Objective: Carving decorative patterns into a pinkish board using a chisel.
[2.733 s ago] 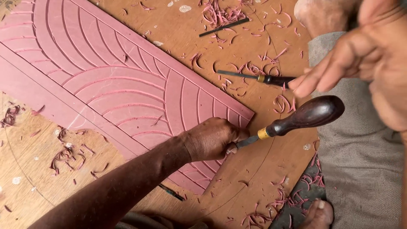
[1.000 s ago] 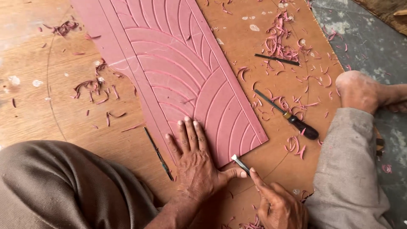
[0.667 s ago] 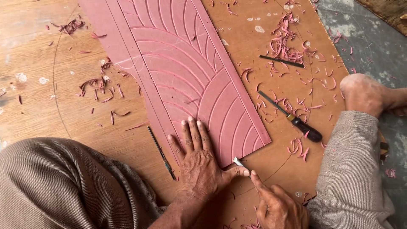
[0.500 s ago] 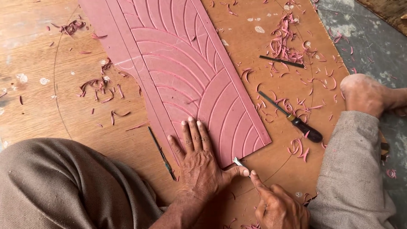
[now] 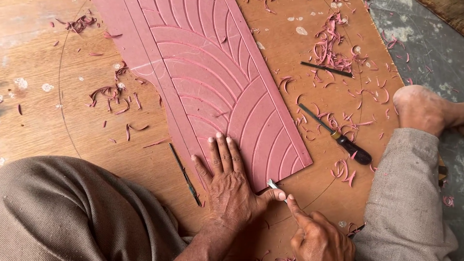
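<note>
Nothing much is shifting since half a second ago: both hands and the tool are staying where they were, while 2.7 seconds ago the view was turned and the right hand was holding a dark-handled tool over the board. Now a brown board [image 5: 58, 125] is filling most of the frame as the work surface, lying on a grey floor [image 5: 425, 53] showing at the upper right. A pink panel [image 5: 212, 82] with curved carved grooves is running from the top centre down to the lower centre. Pink shavings [image 5: 333, 48] are lying scattered on the board, thickest at the upper right and left of the panel. The left hand [image 5: 229, 186] is pressing flat on the panel's lower end, fingers spread, thumb reaching right. The right hand [image 5: 316, 234], at the bottom centre-right, is clamped on a chisel [image 5: 273, 185], whose metal tip is touching the panel's lower edge beside the left thumb. A dark-handled chisel [image 5: 338, 137] and a thin black rod [image 5: 326, 69] are lying on the board at the right; another thin tool [image 5: 185, 175] is lying just left of the left hand. Grey-brown trouser legs are filling the lower corners, and a bare foot [image 5: 420, 108] is resting at the right edge.
</note>
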